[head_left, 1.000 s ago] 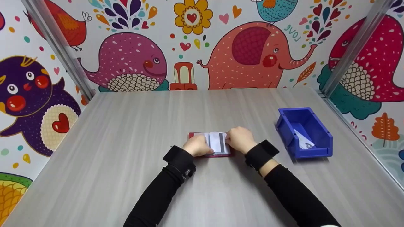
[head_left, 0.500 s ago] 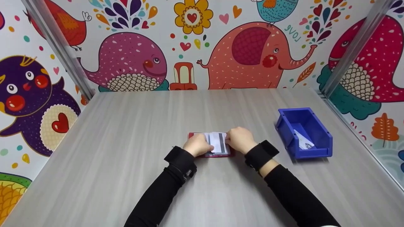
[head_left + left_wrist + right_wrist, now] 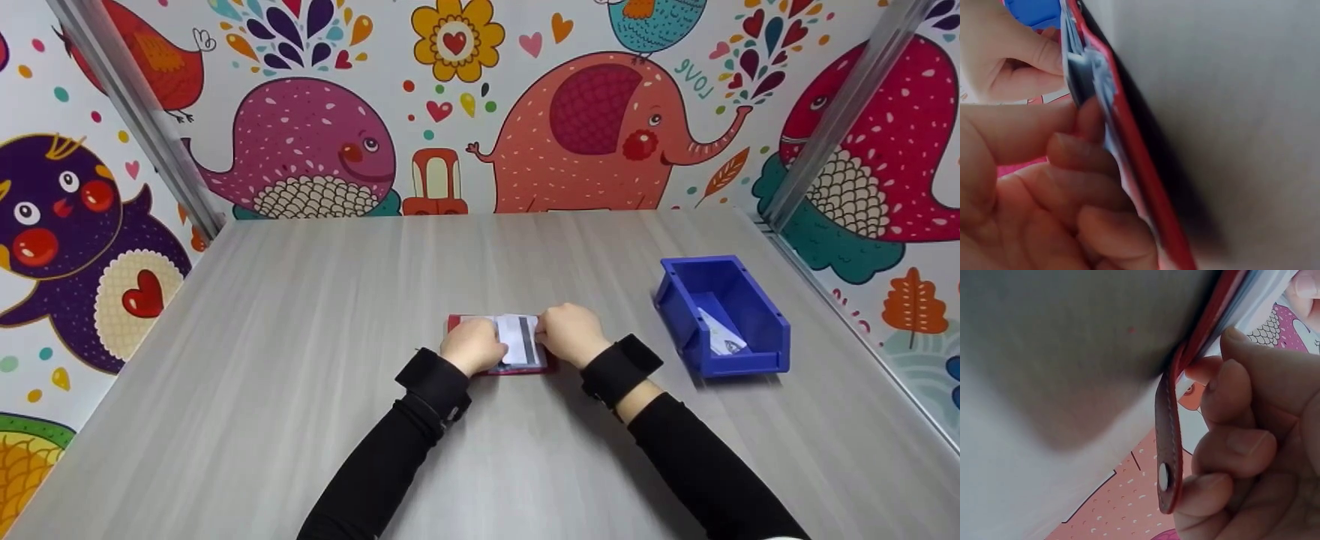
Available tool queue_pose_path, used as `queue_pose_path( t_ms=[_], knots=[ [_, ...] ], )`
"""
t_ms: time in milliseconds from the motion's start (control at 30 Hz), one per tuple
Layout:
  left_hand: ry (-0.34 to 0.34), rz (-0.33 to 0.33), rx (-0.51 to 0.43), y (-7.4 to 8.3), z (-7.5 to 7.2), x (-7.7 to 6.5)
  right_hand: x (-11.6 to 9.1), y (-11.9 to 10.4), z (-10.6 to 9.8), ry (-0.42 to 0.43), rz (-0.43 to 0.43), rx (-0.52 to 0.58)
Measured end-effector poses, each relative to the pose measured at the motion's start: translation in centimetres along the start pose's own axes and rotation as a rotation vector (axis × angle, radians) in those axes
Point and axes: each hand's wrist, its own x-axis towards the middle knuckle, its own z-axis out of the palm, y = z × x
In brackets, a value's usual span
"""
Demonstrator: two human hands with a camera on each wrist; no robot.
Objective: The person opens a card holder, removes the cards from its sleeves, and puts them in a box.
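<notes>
An opened red card holder (image 3: 454,322) with clear sleeves lies on the table. Over its right half shows a white card (image 3: 514,337) with a dark magnetic stripe. My left hand (image 3: 472,346) covers the left half, thumb and index finger pinching the edge of a sleeve page by the card; its other fingers curl against the lower pages in the left wrist view. With thumb and index finger my right hand (image 3: 574,335) pinches the holder's right edge. A red strap (image 3: 1168,439) with a metal snap (image 3: 1163,477) sticks out beside its curled fingers in the right wrist view.
To the right stands a blue bin (image 3: 750,365) with a white printed card or slip (image 3: 724,335) inside. Walls with cartoon animals and metal corner posts (image 3: 844,124) border the grey table (image 3: 337,285).
My left hand has shifted slightly to the right along the card, its thumb drawing in at the card's left edge. The right hand and the card holder stay in place.
</notes>
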Motion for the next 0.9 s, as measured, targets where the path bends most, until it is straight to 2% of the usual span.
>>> queue_pose_path(
  t_ms=[333, 667, 900],
  knots=[
    [0.02, 0.022, 0.033, 0.16, -0.02, 0.05, -0.04, -0.17, -0.03, -0.007, 0.014, 0.004],
    [-0.039, 0.016, -0.037, -0.4, 0.09, 0.43, 0.04, -0.27, -0.03, -0.026, 0.029, -0.009],
    [-0.046, -0.004, -0.045, -0.47, 0.16, 0.56, 0.01, -0.28, -0.04, -0.039, 0.032, -0.025]
  ],
)
